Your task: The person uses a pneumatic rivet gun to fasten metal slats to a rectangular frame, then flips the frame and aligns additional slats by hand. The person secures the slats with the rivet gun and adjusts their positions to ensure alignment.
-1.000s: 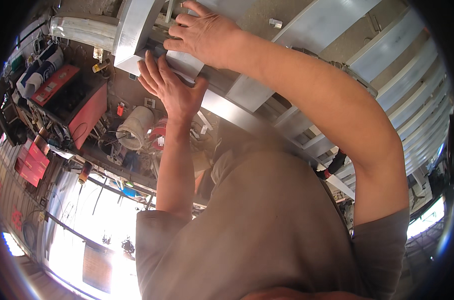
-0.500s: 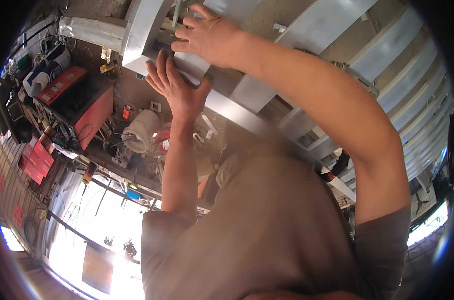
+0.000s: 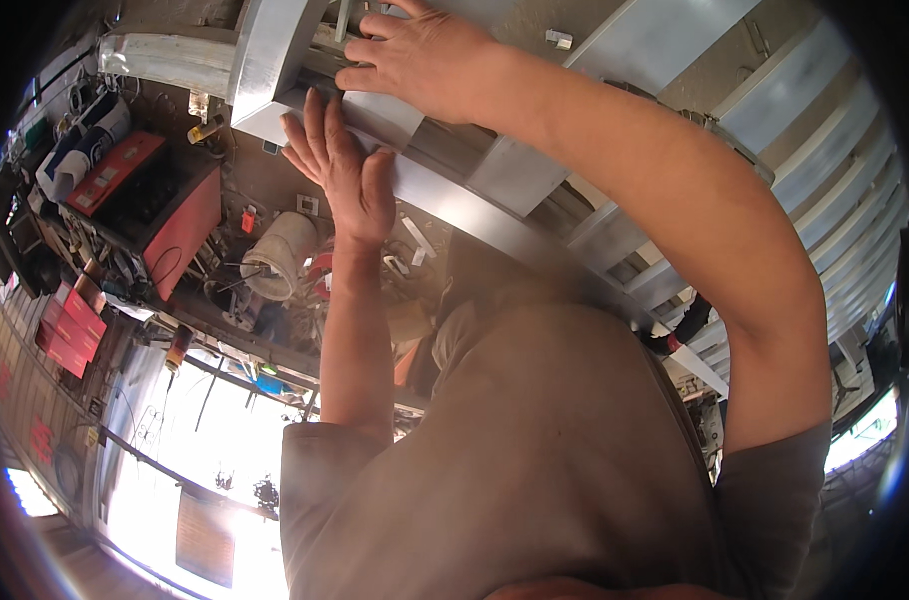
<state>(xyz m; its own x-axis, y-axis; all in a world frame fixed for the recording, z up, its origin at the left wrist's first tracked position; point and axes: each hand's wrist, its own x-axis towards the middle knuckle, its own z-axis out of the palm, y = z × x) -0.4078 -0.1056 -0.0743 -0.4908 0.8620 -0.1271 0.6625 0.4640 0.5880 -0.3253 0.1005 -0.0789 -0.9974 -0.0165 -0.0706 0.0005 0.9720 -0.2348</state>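
Fanning the fingers (image 3: 318,130) of the left hand (image 3: 360,190) loosely apart, thumb off to one side, and laying them along the corner of a silvery metal frame (image 3: 455,205) without visibly clasping anything. Spreading the right hand (image 3: 425,62) wider, just beyond and to the right of the left, and bending its fingers over the flat metal crosspiece (image 3: 390,115) inside that same corner, again with nothing visibly pinched; pressing with a force impossible to tell from this view. Having the frame directly ahead and to the right, on a slant from the corner at upper left down toward the front of a brown short-sleeved shirt (image 3: 565,420). Passing the right forearm above wide pale metal slats (image 3: 660,45), near a small white block (image 3: 559,39) on the ground. Stretching the left forearm up beside a pale, grimy bucket (image 3: 275,262), well apart from a red-and-black machine case (image 3: 140,190) at far left.
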